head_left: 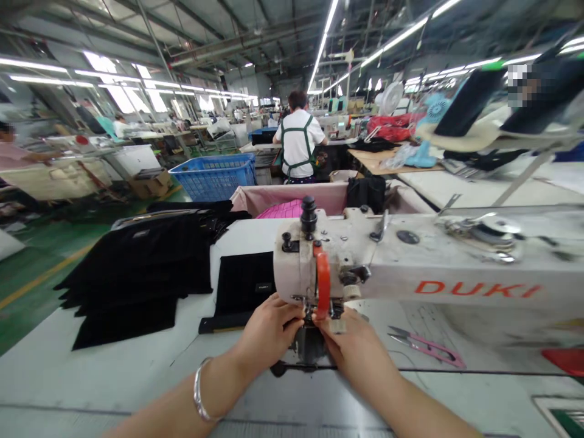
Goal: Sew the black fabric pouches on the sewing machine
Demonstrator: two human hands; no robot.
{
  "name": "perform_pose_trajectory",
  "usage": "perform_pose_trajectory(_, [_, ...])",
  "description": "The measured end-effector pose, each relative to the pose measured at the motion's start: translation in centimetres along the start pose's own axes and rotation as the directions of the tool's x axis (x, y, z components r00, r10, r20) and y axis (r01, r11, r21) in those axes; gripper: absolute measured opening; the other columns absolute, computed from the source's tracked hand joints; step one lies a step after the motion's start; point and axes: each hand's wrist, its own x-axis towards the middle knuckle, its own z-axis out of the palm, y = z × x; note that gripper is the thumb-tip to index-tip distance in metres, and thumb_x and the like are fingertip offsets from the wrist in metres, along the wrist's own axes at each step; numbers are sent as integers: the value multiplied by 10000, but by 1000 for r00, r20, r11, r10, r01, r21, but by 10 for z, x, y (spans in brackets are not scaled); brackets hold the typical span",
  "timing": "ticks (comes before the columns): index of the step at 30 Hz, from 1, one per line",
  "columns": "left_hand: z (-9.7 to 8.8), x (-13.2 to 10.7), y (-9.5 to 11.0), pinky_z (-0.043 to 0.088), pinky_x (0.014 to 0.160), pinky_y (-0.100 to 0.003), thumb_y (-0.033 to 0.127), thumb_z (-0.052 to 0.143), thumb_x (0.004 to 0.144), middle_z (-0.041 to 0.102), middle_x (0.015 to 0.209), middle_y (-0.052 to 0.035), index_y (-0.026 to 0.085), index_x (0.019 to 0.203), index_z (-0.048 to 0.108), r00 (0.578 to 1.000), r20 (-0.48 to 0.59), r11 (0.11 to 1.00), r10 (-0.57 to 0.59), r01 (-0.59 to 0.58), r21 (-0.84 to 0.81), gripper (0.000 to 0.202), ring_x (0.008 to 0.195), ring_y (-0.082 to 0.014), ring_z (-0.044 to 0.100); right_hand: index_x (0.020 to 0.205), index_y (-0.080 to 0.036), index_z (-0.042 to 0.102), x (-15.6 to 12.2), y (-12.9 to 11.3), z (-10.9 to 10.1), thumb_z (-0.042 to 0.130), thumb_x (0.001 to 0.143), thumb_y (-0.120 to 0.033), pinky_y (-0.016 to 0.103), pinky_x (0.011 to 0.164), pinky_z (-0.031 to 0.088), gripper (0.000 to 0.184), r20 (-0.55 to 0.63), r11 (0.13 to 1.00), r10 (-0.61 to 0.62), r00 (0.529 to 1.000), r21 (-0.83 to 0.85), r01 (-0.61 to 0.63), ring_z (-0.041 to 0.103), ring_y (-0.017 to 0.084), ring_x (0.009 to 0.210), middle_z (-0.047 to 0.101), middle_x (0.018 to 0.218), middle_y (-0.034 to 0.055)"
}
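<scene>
A white sewing machine (410, 267) with red lettering stands across the table, its head and orange guard (323, 283) facing me. My left hand (269, 331), with a silver bracelet on the wrist, is pinched at the needle area just under the head. My right hand (353, 350) meets it from the right, fingers also closed at the same spot. What the fingertips pinch is too small to make out. A black fabric piece (244, 286) with a small label lies flat behind my left hand.
A stack of black fabric pieces (137, 267) lies at the table's left. Pink thread snips (429, 347) rest right of my hands. Beyond are a pink-lined bin (292, 198), a blue basket (214, 176) and a person in a white shirt (297, 143) at another station.
</scene>
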Motion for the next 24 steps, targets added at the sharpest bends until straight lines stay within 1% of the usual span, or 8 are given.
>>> perform_pose_trajectory(5, [2,-6,-5,534,798,-318,71,645,801,724,895,-8,227,832,705,1000,-6,1000,24,-24,-2,170,866,-205,658,1014,-225,662,1,-3,5,569,868,-75,313,840,499,228,-3,1000,6,1000,-15,-6,590,206,920,686,959,34])
perform_pose_trajectory(10, [5,-4,-14,512,897,-344,119,629,833,713,994,-17,242,880,710,993,101,998,-59,55,40,155,974,-219,643,933,-207,643,1,-2,4,583,841,-54,310,833,501,189,-21,1000,26,999,-6,-26,586,206,921,683,968,30])
perform_pose_trajectory(13, [-7,2,-17,473,978,-390,184,632,855,687,1105,-38,254,1006,707,984,166,994,-70,56,88,183,1075,-243,606,940,-212,639,1,-2,1,569,835,-44,312,827,505,210,-44,999,32,999,3,-32,585,201,911,677,964,28])
perform_pose_trajectory(16, [-33,-7,-12,407,1044,-490,405,770,745,594,1279,-77,279,1255,613,967,235,978,-102,55,199,548,1203,-318,512,991,-217,641,1,0,-2,545,843,-43,322,849,508,247,-70,999,35,997,15,-34,586,198,937,664,1003,40])
perform_pose_trajectory(18, [-53,-30,0,383,1048,-552,532,866,545,516,1360,-116,278,1396,488,937,321,961,-137,48,271,965,1235,-379,465,1006,-214,648,0,2,-4,501,878,-61,349,882,506,248,-84,999,37,996,34,-34,587,206,980,657,1029,63])
perform_pose_trajectory(20, [-70,-64,20,402,1027,-560,505,892,501,506,1352,-142,264,1462,391,897,419,947,-141,-1,322,1110,1207,-391,481,996,-213,661,-4,8,-4,453,916,-98,394,898,507,251,-94,997,26,995,71,-19,593,229,1011,658,1023,89])
perform_pose_trajectory(22, [-84,-104,41,491,946,-446,331,810,699,588,1219,-113,279,1447,409,865,494,935,-83,-104,338,851,1071,-303,571,1050,-218,665,-12,19,0,446,933,-158,450,896,512,256,-96,991,-4,995,132,17,609,254,1007,665,1037,105])
perform_pose_trajectory(24, [-100,-146,55,532,823,-316,158,622,853,636,1038,-74,279,1394,474,880,474,919,-39,-156,363,573,881,-211,603,1119,-274,663,-22,37,11,501,919,-264,456,907,519,258,-133,989,-60,989,129,78,628,260,1015,675,1092,76])
